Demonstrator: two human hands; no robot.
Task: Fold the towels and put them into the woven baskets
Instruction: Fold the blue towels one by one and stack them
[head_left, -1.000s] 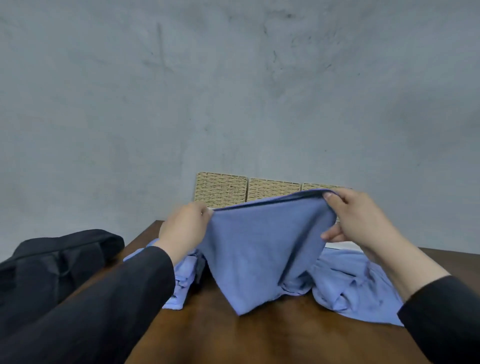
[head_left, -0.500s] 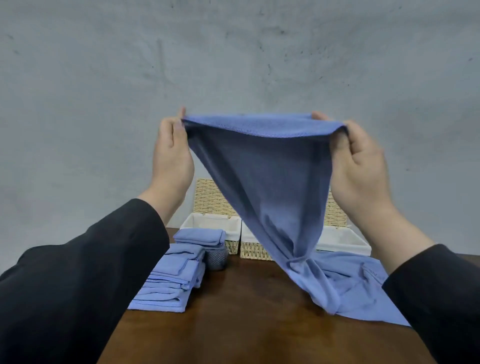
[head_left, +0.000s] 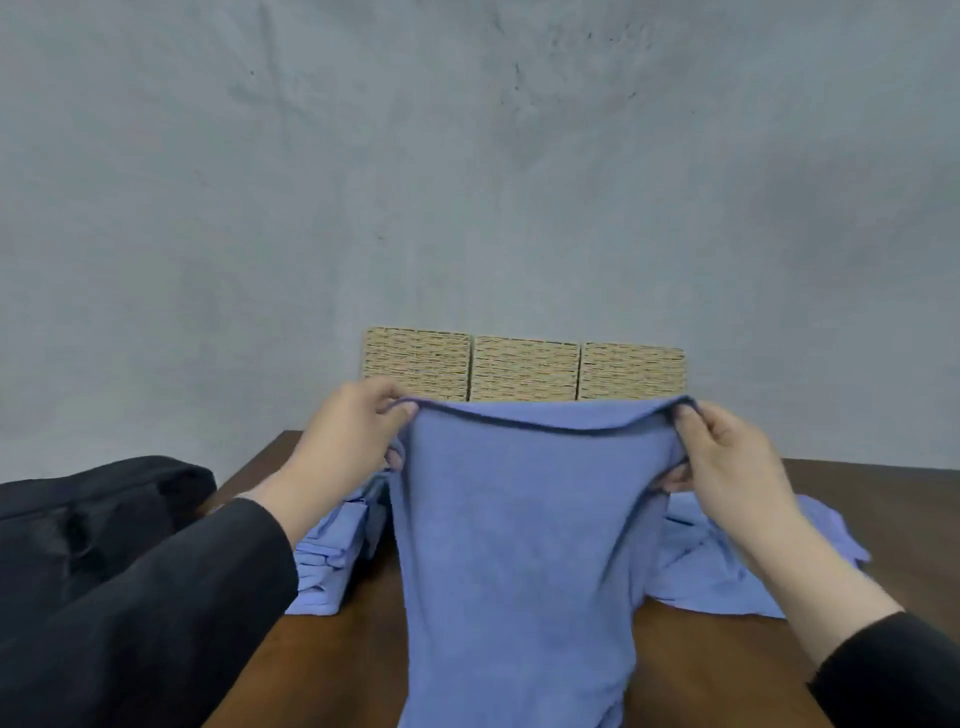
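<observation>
Towel (head_left: 519, 545) hangs between left hand (head_left: 348, 436) and right hand (head_left: 727, 462), both pinching its top corners.

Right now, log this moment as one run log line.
step: spreading towel | left hand: pinches top left corner | right hand: pinches top right corner | baskets: behind | folded stack: left on table

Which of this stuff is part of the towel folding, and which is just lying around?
Part of the job: held towel, folded stack, loose towels, baskets, left hand, right hand.
Lying about: black bag.
</observation>
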